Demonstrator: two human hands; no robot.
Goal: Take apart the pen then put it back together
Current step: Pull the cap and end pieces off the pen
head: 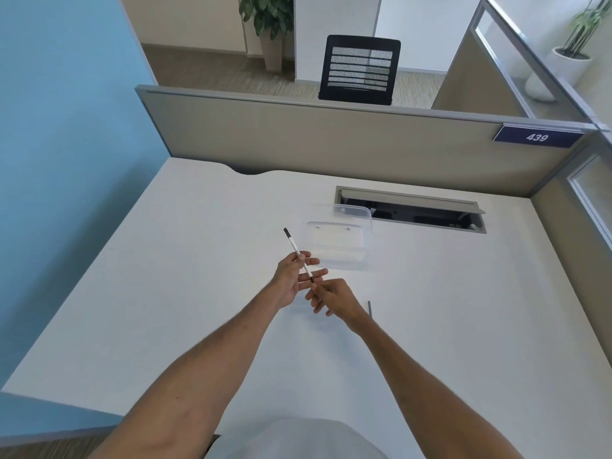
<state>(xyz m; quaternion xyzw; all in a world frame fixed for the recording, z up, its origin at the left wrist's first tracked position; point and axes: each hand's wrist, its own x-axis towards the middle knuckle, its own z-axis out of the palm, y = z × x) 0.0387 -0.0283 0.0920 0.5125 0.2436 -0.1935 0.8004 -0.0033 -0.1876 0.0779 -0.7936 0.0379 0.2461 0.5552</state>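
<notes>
A slim white pen [295, 248] with a black far end is held in the air above the white desk [198, 260], slanting up and to the left. My left hand [291, 281] grips the middle of its barrel between thumb and fingers. My right hand [331, 298] pinches the pen's near end, right at its dark tip section. A thin dark pen part [370, 309] lies flat on the desk just right of my right wrist, apart from both hands.
A clear plastic box [337, 240] sits on the desk just beyond my hands. Behind it an open cable slot [410, 208] cuts into the desktop. Beige partition walls [331, 144] close the back and right sides.
</notes>
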